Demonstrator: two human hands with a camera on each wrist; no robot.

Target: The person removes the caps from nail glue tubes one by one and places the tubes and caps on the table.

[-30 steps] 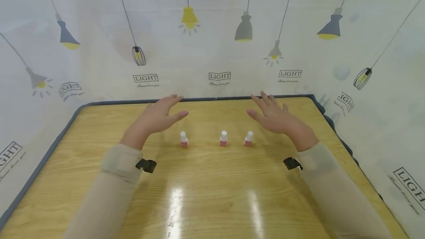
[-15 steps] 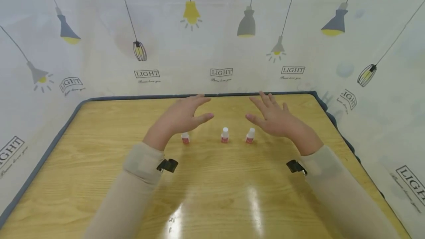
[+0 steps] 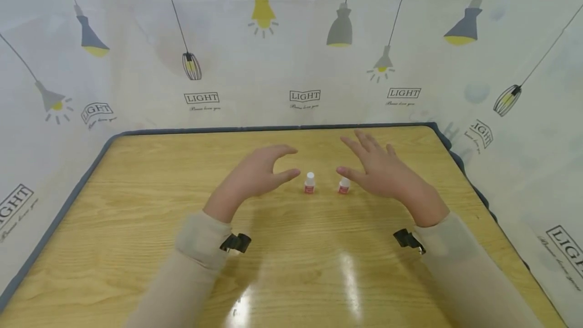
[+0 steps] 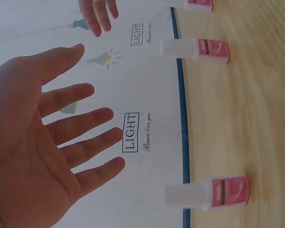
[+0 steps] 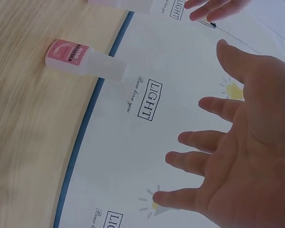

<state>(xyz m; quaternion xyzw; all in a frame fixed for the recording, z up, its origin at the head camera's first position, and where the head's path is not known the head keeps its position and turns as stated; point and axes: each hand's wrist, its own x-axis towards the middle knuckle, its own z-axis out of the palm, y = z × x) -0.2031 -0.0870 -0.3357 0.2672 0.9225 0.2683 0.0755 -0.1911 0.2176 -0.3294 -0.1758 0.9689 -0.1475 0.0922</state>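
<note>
Two small white-capped bottles with pink labels, a middle one (image 3: pixel 309 183) and a right one (image 3: pixel 343 187), stand upright in the head view. A third, left bottle (image 4: pixel 228 192) shows in the left wrist view; from the head camera my left hand (image 3: pixel 255 173) hides it. That hand hovers with thumb and fingers apart, its thumb tip just left of the middle bottle. Fingers spread, my right hand (image 3: pixel 382 171) is held at the right bottle's side, its thumb overlapping the cap in the head view. Both palms face inward and hold nothing.
The bottles stand on a wood-grain table (image 3: pixel 291 257) with a dark blue edge strip (image 3: pixel 205 130). Behind and beside it hangs a pale wall sheet (image 3: pixel 255 70) printed with lamps. Each wrist carries a small black camera mount, the left mount (image 3: pixel 235 242) and the right mount (image 3: pixel 409 240).
My left hand has moved right and slightly down, now covering the left bottle in the head view. The right hand has lowered a little, its thumb now over the right bottle's cap.
</note>
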